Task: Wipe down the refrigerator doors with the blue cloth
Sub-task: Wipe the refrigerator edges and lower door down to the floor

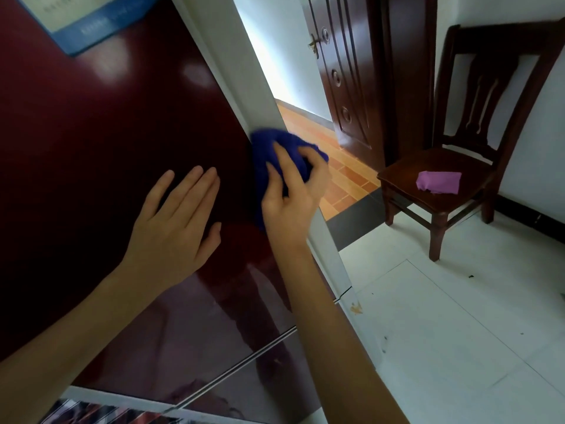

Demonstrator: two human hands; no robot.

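Note:
The glossy dark red refrigerator door [101,127] fills the left of the view, with a white side edge [260,96] running down its right. A bunched blue cloth [269,148] sits against the door's right edge. My right hand [293,194] grips the cloth, fingers curled over it, pressing it to the edge. My left hand [177,215] lies flat on the red door with straight fingers, just left of the cloth. A seam [244,359] lower down separates the upper door from the lower door.
A blue-bordered sticker [88,22] is on the door at the top. A dark wooden chair [477,142] stands at the right with a purple cloth [438,182] on its seat. A brown room door [351,71] stands open behind. White floor tiles [458,332] lie to the right.

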